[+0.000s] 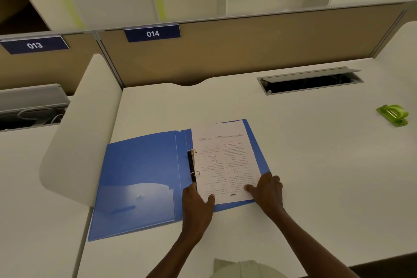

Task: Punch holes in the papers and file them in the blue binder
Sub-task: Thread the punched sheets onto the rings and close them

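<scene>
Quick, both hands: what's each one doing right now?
Left hand: open, fingers pressing the papers near the binder rings.
Right hand: open, flat on the papers' lower right corner.

The binder (144, 178) is lying open on the worktop (316, 165), papers (225, 160) sitting on its three-o'clock half, the punch (393, 114) lying well apart at two o'clock.

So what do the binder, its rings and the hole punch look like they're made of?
Binder: thin flexible plastic, probably, with a smooth blue sheen and a glossy clear pocket inside the cover. Rings: bright metal by their silver glint, on a black spine bar. Hole punch: glossy green shell, likely plastic, though painted metal is possible.
</scene>
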